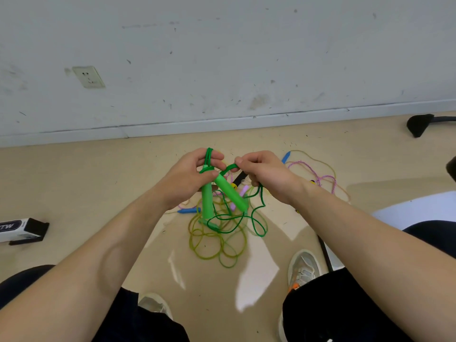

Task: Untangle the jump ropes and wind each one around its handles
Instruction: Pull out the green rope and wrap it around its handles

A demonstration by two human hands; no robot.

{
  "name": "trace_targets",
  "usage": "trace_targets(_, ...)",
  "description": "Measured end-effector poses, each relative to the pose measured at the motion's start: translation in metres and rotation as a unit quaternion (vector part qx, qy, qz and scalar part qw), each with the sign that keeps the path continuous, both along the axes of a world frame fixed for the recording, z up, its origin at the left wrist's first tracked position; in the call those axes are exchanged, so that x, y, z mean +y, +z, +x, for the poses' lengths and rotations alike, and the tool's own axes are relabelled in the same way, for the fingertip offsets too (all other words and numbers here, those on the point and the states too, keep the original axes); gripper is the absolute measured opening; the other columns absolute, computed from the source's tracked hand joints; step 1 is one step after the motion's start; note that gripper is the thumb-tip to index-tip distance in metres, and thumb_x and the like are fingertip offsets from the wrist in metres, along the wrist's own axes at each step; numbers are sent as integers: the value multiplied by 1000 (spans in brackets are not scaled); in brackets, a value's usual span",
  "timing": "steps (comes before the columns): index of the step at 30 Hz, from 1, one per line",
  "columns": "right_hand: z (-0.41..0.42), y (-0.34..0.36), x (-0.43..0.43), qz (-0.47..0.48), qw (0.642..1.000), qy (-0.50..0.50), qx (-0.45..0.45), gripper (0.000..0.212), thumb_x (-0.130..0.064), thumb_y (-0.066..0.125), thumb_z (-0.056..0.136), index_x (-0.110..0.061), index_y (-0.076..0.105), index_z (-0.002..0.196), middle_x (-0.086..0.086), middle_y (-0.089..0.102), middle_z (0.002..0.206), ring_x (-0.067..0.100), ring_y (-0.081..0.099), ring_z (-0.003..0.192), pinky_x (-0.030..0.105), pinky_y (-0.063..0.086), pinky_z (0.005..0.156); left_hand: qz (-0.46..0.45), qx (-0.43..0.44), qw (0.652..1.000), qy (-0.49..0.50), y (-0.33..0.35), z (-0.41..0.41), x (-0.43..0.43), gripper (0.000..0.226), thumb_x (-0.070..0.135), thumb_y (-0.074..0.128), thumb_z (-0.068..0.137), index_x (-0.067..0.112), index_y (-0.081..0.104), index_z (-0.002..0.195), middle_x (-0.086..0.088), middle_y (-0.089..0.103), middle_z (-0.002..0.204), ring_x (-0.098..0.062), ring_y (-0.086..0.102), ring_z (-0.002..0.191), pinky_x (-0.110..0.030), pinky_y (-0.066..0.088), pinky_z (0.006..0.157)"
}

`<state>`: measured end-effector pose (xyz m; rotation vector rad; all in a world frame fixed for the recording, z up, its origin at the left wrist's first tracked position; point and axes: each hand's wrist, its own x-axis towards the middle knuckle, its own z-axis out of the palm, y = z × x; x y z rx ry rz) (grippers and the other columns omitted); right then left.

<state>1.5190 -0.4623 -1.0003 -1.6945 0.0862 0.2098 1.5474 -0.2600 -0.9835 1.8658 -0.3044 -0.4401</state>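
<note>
My left hand (191, 176) grips the tops of two bright green handles (229, 193) of a jump rope, which hang down and splay apart. A loop of the dark green rope (256, 218) runs over my left fingers. My right hand (264, 172) pinches the same green rope just right of the handles, and the rest of it dangles in loops toward the floor. Under my hands lies a tangle: a yellow-green rope (212, 245), a pink rope (318, 176) with lilac handles (243, 191), and blue handles (285, 157) on a thin yellowish cord.
A grey wall with a socket (88, 76) stands behind the pile. A black and white box (22, 229) lies at the left. A black object (419, 124) sits far right. My knees and shoes (304, 267) frame the floor space below.
</note>
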Motion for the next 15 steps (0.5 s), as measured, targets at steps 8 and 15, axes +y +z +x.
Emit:
trace_targets(8, -11, 11, 11, -80, 996, 12, -31, 20, -23, 61, 97, -14, 72, 83, -6, 61, 64, -2, 47, 48, 10, 33, 48, -14, -83, 993, 79, -2, -7, -1, 36, 1, 63, 94, 17, 59, 126, 10, 72, 117, -14, 70, 103, -29, 61, 76)
trace_targets(15, -22, 1, 25, -313, 941, 88, -90, 18, -40, 63, 93, -25, 69, 86, -11, 48, 52, 6, 46, 51, 20, 26, 47, -15, -122, 984, 127, -9, -8, -5, 34, 0, 62, 93, 16, 60, 122, 8, 72, 112, -8, 66, 109, -33, 60, 81)
